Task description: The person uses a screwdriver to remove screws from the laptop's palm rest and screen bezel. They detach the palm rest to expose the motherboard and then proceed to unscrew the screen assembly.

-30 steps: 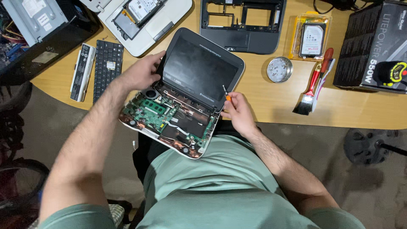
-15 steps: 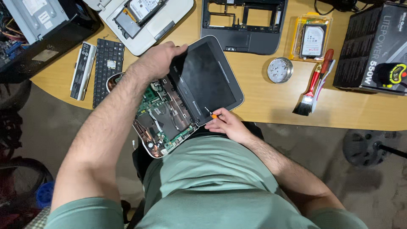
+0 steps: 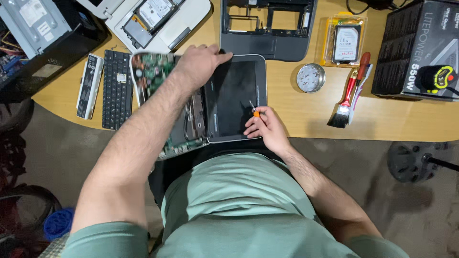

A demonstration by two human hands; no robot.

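Note:
An opened small laptop lies at the table's front edge: its dark screen half (image 3: 236,98) is to the right, and its base with the bare green circuit board (image 3: 155,71) is to the left. My left hand (image 3: 198,62) grips the laptop at the far end of the hinge. My right hand (image 3: 265,126) rests on the screen's near right corner and holds a small screwdriver (image 3: 253,109) with an orange collar, tip pointing away from me.
Left of the laptop lie a loose black keyboard (image 3: 117,88) and a white battery (image 3: 89,86). Behind it are a black laptop frame (image 3: 267,26), a white case with a drive (image 3: 153,16), a packed drive (image 3: 344,40), a round tin (image 3: 311,77), a red-handled brush (image 3: 346,100) and a black box (image 3: 413,48).
The laptop has been turned clockwise from a diagonal pose, so base and screen now lie side by side. My left hand moved up to the hinge's far end; my right hand followed the screen's corner.

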